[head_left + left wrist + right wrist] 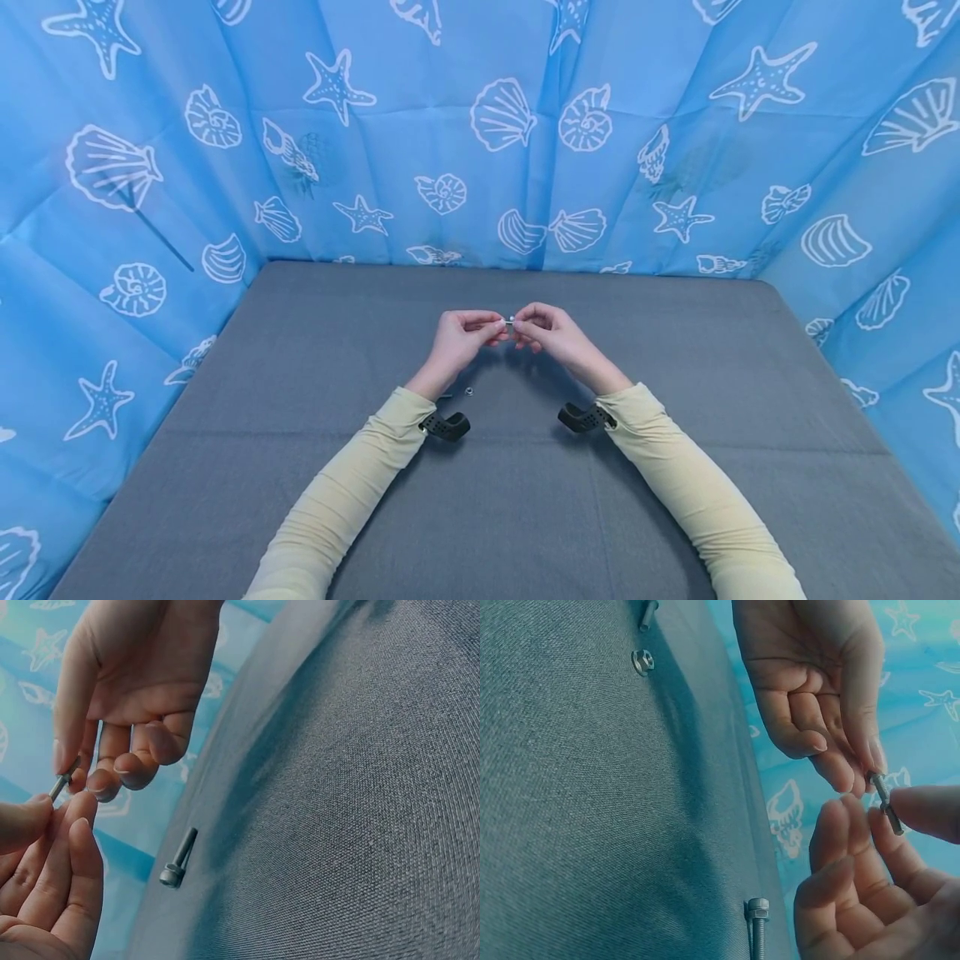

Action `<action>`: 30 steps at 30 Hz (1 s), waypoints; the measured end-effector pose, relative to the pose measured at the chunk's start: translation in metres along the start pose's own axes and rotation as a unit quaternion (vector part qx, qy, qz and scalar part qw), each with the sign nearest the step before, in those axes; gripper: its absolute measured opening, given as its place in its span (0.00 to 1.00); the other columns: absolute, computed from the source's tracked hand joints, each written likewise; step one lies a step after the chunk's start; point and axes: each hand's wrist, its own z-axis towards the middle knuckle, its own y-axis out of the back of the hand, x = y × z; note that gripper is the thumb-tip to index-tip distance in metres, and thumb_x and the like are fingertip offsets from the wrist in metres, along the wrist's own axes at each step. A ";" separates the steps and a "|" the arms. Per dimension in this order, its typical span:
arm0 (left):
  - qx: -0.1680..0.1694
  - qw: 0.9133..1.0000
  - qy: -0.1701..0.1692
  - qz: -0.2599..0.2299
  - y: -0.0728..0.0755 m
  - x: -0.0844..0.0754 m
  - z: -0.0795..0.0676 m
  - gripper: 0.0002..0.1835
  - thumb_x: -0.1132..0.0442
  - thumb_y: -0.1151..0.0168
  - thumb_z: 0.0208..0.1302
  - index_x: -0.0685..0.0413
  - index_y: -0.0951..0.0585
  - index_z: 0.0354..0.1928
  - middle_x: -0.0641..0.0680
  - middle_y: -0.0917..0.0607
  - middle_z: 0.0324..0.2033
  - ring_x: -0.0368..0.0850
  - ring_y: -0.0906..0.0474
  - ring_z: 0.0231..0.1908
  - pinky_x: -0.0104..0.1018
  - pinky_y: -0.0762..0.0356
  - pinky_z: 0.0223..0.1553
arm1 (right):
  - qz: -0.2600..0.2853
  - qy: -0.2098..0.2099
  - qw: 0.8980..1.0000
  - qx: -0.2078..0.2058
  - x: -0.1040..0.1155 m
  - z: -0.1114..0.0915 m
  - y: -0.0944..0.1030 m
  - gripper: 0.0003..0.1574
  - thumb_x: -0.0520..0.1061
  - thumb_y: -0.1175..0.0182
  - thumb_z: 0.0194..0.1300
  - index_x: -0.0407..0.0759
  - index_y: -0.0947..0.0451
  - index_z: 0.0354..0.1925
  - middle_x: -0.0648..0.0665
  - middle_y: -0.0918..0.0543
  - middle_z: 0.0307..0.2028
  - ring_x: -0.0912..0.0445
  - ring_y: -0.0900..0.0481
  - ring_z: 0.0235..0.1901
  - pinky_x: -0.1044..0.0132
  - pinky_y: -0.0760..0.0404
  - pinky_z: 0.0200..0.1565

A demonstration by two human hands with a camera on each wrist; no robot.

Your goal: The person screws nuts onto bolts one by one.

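Observation:
A small metal bolt [509,322] is held level between both hands above the far half of the table. My left hand [461,340] pinches one end between thumb and fingertips. At the other end, my right hand [553,331] pinches with thumb and index finger, its other fingers loosely curled. A collar, perhaps a nut, shows partway along the threaded bolt [886,804] in the right wrist view. Below lies another bolt [178,859], with a collar by its head, in the left wrist view. A loose flanged nut [469,391] rests on the table near my left wrist.
The grey cloth-covered table [675,500] runs back to a blue shell-patterned curtain [450,125]. In the right wrist view a bolt [758,926] lies at the bottom edge, and part of a bolt [649,613] shows at the top. Dark straps [447,427] sit at both wrists.

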 end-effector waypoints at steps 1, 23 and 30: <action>0.001 1.000 0.001 -0.004 0.000 0.000 0.000 0.13 0.66 0.35 0.62 0.71 0.17 0.44 0.59 0.13 0.32 0.47 0.14 0.32 0.51 0.18 0.42 | -0.005 -0.002 1.000 0.000 0.000 0.000 0.000 0.15 0.44 0.48 0.73 0.30 0.26 0.43 0.35 0.19 0.36 0.50 0.20 0.34 0.58 0.21 0.35; 0.001 1.000 0.007 -0.027 -0.002 -0.002 0.000 0.13 0.68 0.35 0.62 0.73 0.18 0.44 0.61 0.13 0.31 0.47 0.14 0.32 0.49 0.17 0.41 | 0.026 -0.014 1.000 0.001 -0.002 0.002 0.002 0.18 0.44 0.51 0.75 0.27 0.28 0.45 0.37 0.19 0.33 0.55 0.19 0.31 0.62 0.20 0.32; 0.002 1.000 0.006 -0.025 -0.002 -0.002 0.001 0.13 0.67 0.35 0.62 0.72 0.18 0.44 0.61 0.13 0.32 0.47 0.14 0.32 0.51 0.18 0.42 | 0.016 -0.010 1.000 0.004 -0.002 0.002 0.001 0.17 0.44 0.49 0.74 0.28 0.25 0.42 0.36 0.19 0.33 0.55 0.20 0.31 0.61 0.20 0.33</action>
